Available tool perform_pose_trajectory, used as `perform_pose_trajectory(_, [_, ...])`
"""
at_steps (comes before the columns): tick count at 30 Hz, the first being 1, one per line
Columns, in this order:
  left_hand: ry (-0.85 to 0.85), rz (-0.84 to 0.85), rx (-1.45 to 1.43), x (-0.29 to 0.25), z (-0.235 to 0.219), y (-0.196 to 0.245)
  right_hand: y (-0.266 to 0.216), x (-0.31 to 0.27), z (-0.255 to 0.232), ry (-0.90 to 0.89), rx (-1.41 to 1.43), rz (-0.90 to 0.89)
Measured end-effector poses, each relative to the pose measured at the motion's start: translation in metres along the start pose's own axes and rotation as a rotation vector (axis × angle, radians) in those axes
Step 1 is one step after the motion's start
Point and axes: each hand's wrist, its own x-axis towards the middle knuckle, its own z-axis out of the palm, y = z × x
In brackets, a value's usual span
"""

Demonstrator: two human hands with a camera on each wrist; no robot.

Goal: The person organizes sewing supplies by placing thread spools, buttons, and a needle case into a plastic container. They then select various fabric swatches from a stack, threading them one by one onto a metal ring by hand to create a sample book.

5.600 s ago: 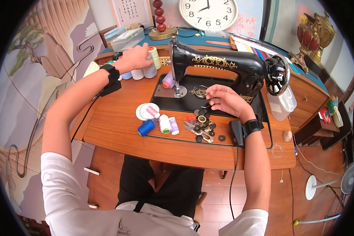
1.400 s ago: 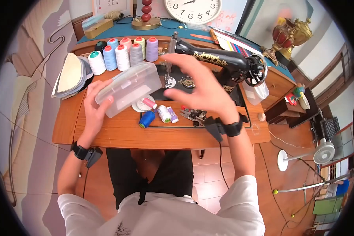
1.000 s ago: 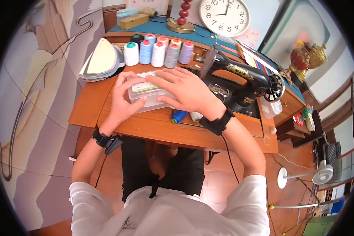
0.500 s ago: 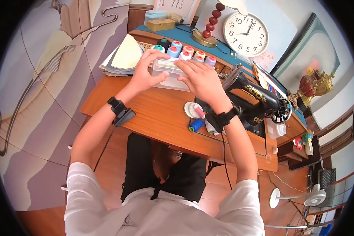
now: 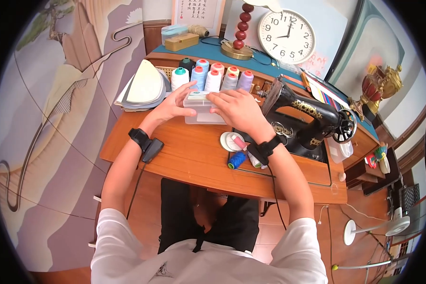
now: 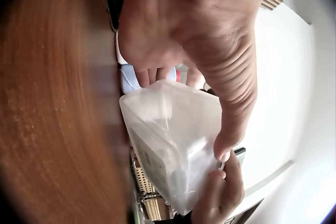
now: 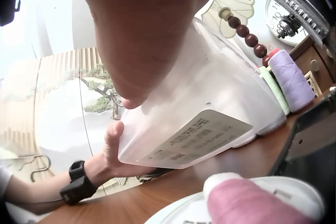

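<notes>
Both hands hold a clear plastic box (image 5: 204, 116) with a lid, in front of the thread cones (image 5: 214, 81). The left hand (image 5: 174, 107) grips its left end, fingers behind and thumb at the front. Over the right part of the lid lies the right hand (image 5: 239, 110), its thumb at the front edge. In the left wrist view the left hand (image 6: 194, 29) spans the box (image 6: 173, 124), and the right hand's fingers (image 6: 218, 190) pinch near the lid edge. A printed label (image 7: 202, 137) shows on the box (image 7: 173, 98) in the right wrist view.
A black sewing machine (image 5: 307, 111) stands at the right. Near the right forearm lie a blue spool (image 5: 236, 160), a pink spool (image 5: 239, 142) and white discs (image 5: 228, 140). Fabric pieces (image 5: 144, 87) lie at the left; a lamp (image 5: 236, 49) stands behind.
Earlier the left hand was over the cones, then held the box alone with the right hand apart. Both hands now hold it. Since half a second ago the cones show more fully above it.
</notes>
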Motion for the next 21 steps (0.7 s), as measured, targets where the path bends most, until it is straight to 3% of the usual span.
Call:
perform_pose_trajectory(5, [-0.001,-0.105,0.023,0.003,0.001,-0.007,0.003,-0.004,-0.005,-0.125,0.041,0.065])
perform_pose_trajectory(9, [-0.007,-0.051,0.023,0.000,0.002,-0.008,0.003,0.000,-0.012,-0.088,0.174,0.117])
perform_pose_trajectory(11, [-0.019,-0.032,0.007,0.001,0.004,-0.008,0.006,0.001,-0.015,-0.179,0.231,0.204])
perform_pose_trajectory(15, [-0.070,-0.060,-0.068,0.000,0.010,-0.009,0.017,-0.002,-0.014,-0.157,0.285,0.268])
perform_pose_trajectory(21, [-0.055,0.004,-0.026,-0.004,-0.001,-0.026,0.042,-0.012,-0.012,-0.003,0.051,0.267])
